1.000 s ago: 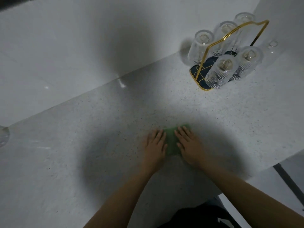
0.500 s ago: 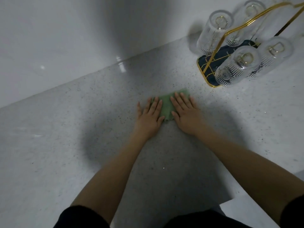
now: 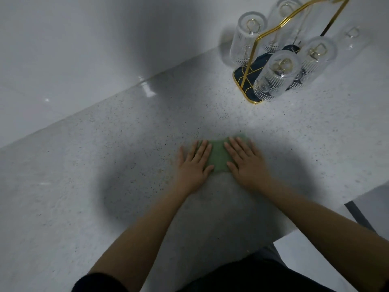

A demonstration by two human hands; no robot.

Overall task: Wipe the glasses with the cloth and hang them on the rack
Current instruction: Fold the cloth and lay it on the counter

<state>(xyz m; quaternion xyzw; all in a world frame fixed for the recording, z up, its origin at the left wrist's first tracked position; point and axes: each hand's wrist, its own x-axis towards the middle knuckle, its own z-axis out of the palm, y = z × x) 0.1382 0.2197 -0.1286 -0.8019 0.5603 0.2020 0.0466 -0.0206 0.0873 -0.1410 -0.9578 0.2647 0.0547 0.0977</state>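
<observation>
Compared with half a second ago, your view has tilted down slightly: the rack [image 3: 280, 57] sits a little lower in the picture and your hands lie farther below it, while both palms stay flat on the green cloth [image 3: 219, 158]. Your left hand [image 3: 194, 165] presses the cloth's left side and your right hand [image 3: 247, 164] its right side, fingers straight and spread, grasping nothing. The cloth lies on the speckled countertop [image 3: 105, 186], well apart from the rack and nearer you. The rack, gold wire on a dark base, stands by the white wall [image 3: 84, 49]; ribbed glasses [image 3: 274, 77] hang on it upside down. Between cloth and rack the countertop is open. Right of the rack, the countertop's edge [image 3: 345, 204] drops to the floor, near your right forearm.
</observation>
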